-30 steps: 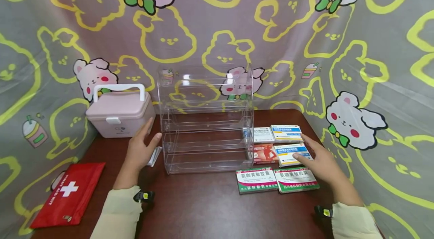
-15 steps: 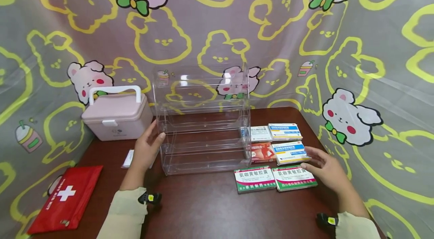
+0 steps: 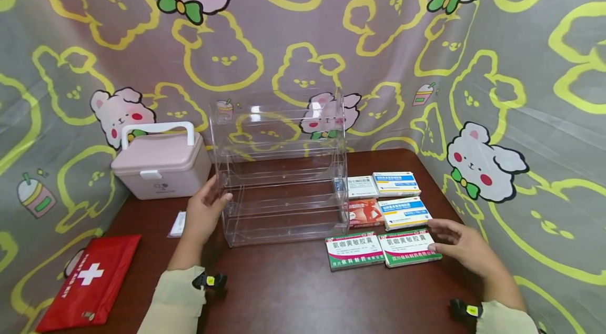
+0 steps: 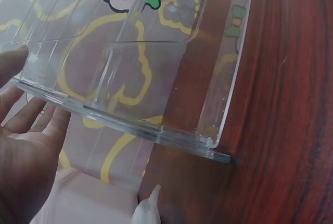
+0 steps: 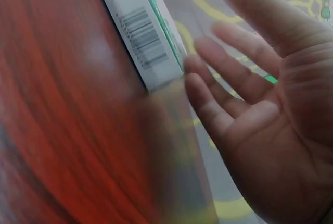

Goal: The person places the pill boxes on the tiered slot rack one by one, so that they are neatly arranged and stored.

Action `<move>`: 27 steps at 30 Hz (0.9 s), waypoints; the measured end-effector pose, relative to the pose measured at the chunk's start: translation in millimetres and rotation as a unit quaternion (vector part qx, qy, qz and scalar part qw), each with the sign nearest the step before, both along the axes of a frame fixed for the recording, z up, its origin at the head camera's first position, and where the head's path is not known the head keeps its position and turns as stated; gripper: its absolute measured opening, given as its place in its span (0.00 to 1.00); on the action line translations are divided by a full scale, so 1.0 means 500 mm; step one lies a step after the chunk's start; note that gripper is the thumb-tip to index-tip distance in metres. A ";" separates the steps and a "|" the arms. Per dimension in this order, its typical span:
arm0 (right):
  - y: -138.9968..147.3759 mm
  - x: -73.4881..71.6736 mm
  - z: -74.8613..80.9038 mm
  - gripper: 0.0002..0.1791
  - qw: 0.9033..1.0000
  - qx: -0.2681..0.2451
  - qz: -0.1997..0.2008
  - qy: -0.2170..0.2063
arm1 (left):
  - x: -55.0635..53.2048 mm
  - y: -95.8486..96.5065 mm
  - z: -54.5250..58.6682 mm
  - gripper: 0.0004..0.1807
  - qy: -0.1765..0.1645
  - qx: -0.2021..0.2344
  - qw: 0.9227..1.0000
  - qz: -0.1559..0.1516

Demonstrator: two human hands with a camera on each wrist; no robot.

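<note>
A clear acrylic tiered rack [image 3: 284, 202] stands upright on the table. My left hand [image 3: 201, 213] is at the rack's left side, fingers along the outer wall and thumb near the front edge. In the left wrist view, the fingers of that hand [image 4: 31, 135] are extended below the clear side edge while the thumb lies above it. My right hand [image 3: 466, 247], fingers spread and loosely bent, is beside the right green-and-white medicine box [image 3: 409, 248] and holds nothing. The right wrist view shows that hand [image 5: 260, 99] next to the box's barcode end [image 5: 145, 41].
Left of that box lies a matching green-and-white box [image 3: 355, 251]. Behind are two blue-and-white boxes [image 3: 404, 214], an orange-red box [image 3: 365, 213] and a white box [image 3: 362, 186]. At left stand a pink lidded case [image 3: 161, 165], a red first aid pouch [image 3: 90, 281] and a small white packet [image 3: 178, 224].
My left hand has moved right to the rack's side, uncovering the white packet. My right hand has drawn back from the blue-and-white box toward the front green-and-white one. The head view has shifted slightly.
</note>
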State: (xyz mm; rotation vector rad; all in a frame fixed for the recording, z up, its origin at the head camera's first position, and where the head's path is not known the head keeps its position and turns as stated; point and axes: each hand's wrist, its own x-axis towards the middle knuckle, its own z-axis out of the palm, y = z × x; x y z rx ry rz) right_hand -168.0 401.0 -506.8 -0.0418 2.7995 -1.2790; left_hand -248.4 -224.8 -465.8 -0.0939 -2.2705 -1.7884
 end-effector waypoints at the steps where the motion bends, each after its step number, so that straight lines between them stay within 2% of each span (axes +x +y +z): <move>1: 0.003 0.000 -0.003 0.40 1.000 -0.007 0.006 -0.005 | -0.001 -0.001 -0.003 0.38 0.002 0.000 1.000 0.000; 5: 0.013 -0.003 -0.018 0.38 0.998 -0.048 0.041 -0.011 | -0.005 -0.005 -0.012 0.38 0.006 0.011 1.000 -0.003; 9: 0.020 -0.006 -0.030 0.38 0.996 -0.073 0.057 -0.013 | -0.004 -0.010 -0.016 0.38 0.000 0.025 1.000 -0.013; 20: 0.024 -0.011 -0.033 0.46 0.997 -0.002 0.067 -0.049 | 0.001 -0.014 -0.021 0.37 -0.016 0.027 0.999 -0.028; 27: 0.026 -0.016 -0.037 0.48 0.996 0.014 0.065 -0.058 | -0.001 -0.013 -0.022 0.37 -0.018 0.031 0.999 -0.027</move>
